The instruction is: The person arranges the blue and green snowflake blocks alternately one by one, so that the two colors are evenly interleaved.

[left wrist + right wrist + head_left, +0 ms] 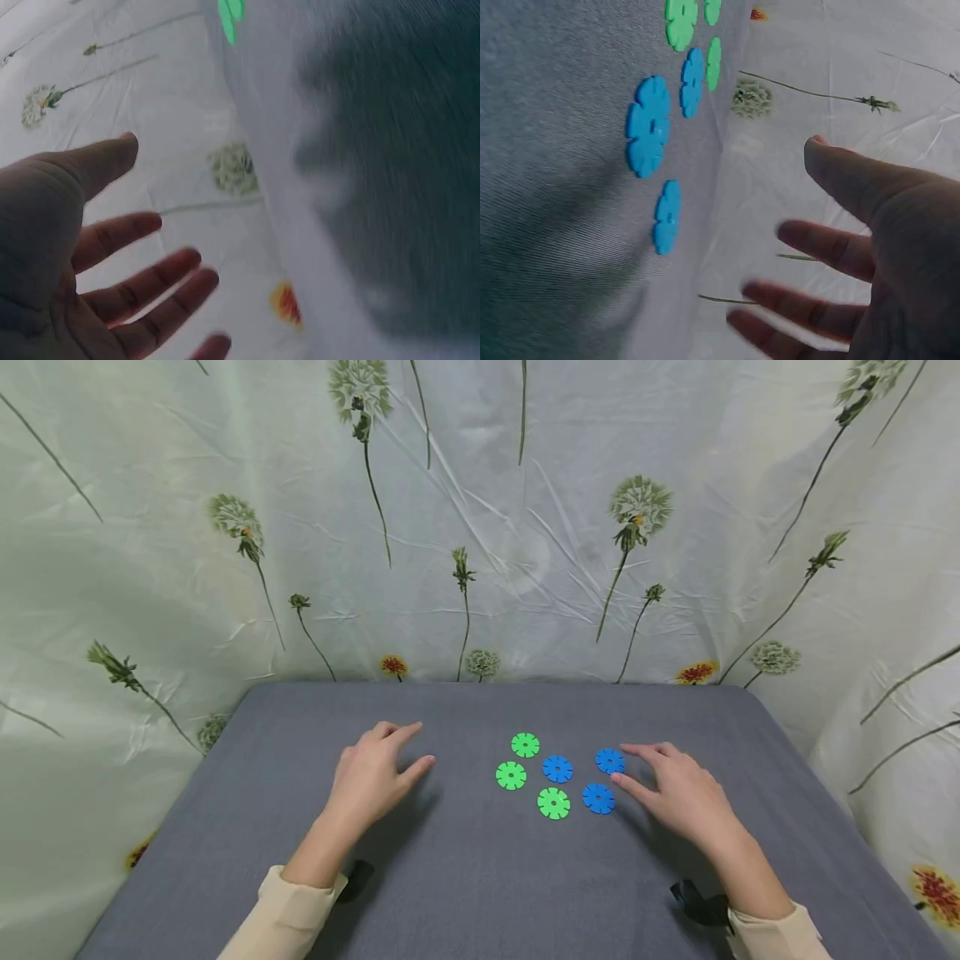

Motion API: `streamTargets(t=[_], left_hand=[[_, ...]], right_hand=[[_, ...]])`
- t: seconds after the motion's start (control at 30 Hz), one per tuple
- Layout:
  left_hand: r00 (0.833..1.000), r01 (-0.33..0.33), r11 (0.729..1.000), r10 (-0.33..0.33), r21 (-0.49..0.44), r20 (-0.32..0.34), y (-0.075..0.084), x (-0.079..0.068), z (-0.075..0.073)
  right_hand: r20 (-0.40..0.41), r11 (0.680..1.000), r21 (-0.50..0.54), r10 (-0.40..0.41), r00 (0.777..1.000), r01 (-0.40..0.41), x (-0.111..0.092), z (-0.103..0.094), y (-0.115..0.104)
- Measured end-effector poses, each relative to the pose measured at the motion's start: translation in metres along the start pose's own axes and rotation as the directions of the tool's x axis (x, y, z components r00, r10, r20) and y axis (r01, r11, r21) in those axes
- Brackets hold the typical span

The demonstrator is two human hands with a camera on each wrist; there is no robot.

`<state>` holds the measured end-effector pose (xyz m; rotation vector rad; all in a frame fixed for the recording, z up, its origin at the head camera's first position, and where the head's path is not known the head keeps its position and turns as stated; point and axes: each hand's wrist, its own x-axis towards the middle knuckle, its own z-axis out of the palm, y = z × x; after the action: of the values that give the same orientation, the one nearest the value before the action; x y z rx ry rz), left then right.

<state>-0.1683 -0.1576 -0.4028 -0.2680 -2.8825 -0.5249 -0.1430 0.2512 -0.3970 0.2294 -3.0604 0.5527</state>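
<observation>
- six slotted plastic discs lie flat in a loose ring on the grey table (465, 877), a little right of centre: three green, three blue.
- taking the middle blue disc (557, 768) as hub: green discs at 11 o'clock (525, 744), 9 o'clock (511, 775) and 6 o'clock (553, 802); blue discs at 2 o'clock (610, 761) and 4 o'clock (598, 798). none touch each other.
- right hand (678, 789) sits at 3 o'clock of the group, fingers straight and relaxed, grasping nothing; fingertips just beside the two outer blue discs, contact with the 2 o'clock one too close to call.
- left hand (372, 774) sits at 9 o'clock, well apart from the discs, fingers loose and spread, holding nothing.
- flowered cloth backdrop (480, 527) rises behind and to both sides of the table.
- risk, as judged: discs are thin and lie flat, so a fingertip may slide one rather than lift it, knocking it into a neighbour; the two right-hand blue discs sit near each other, so a broad reach could drag both.
</observation>
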Motion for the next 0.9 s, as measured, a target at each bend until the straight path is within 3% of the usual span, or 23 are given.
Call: streamTargets(t=[0.17, 0.4, 0.57, 0.9], left_hand=[[0.994, -0.010, 0.985, 0.029, -0.174, 0.105, 0.009, 0.015, 0.018], [0.969, -0.053, 0.960, 0.116, -0.276, 0.217, 0.019, 0.036, 0.050], [0.953, -0.059, 0.953, 0.143, -0.298, 0.269, 0.029, 0.045, 0.065], [0.937, -0.040, 0.933, 0.159, -0.358, 0.310, 0.046, 0.056, 0.084]], right_hand=[[0.092, 0.983, 0.177, -0.056, 0.994, 0.039, 0.004, 0.008, 0.012], [0.169, 0.932, 0.361, -0.084, 0.982, 0.018, 0.009, 0.025, 0.028], [0.188, 0.906, 0.423, -0.117, 0.975, 0.027, 0.014, 0.035, 0.039], [0.179, 0.871, 0.484, -0.192, 0.965, 0.083, 0.021, 0.042, 0.049]])
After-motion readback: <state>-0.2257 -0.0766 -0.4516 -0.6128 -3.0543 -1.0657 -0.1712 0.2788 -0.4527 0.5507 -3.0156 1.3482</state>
